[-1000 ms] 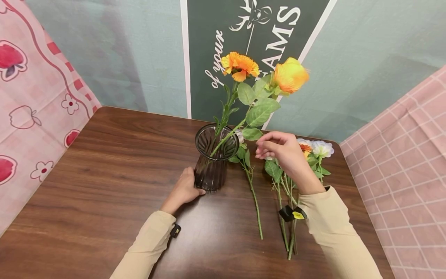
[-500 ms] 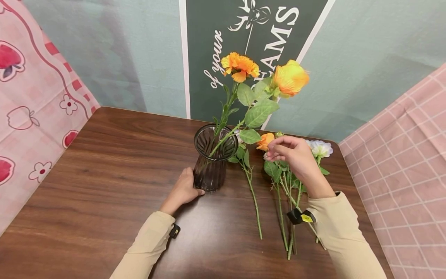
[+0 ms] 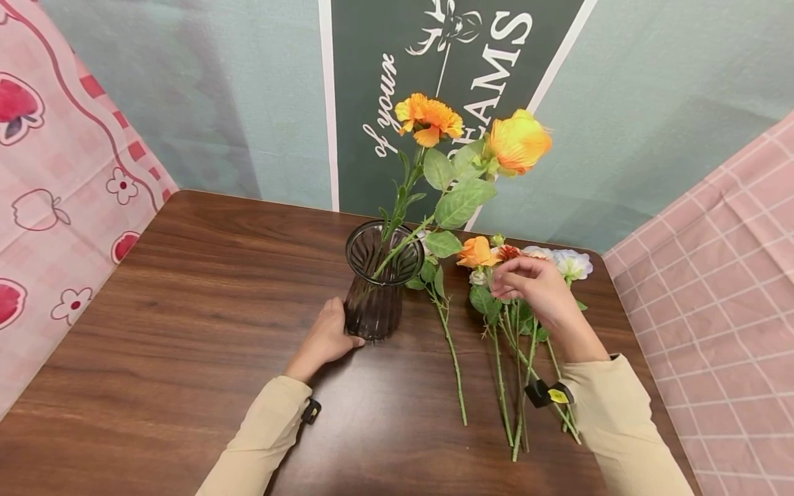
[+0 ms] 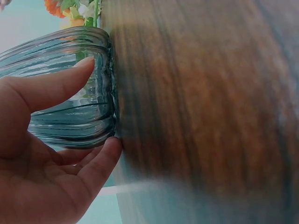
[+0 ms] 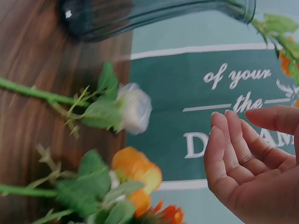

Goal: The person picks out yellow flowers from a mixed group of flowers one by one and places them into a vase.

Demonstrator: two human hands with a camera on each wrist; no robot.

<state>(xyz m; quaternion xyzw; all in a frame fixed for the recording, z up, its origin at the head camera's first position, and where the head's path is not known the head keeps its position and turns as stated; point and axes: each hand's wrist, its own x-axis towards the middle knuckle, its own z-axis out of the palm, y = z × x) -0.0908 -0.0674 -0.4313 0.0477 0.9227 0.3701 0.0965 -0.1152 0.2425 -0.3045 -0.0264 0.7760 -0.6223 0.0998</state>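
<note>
1. On the table (image 3: 217, 310), the vase (image 3: 374, 313) is clamped by fingers of the left hand (image 3: 325, 333).
2. Two orange flowers (image 3: 519, 145) are held in the vase.
3. Right of it, loose flowers (image 3: 476, 253) are overhung by the right hand (image 3: 542, 289), fingers loosely bent.

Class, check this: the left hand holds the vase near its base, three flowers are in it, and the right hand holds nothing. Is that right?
Not three: the head view shows two, a frilled orange flower and a yellow-orange flower, in the vase. The left hand and right hand are as stated.
</note>
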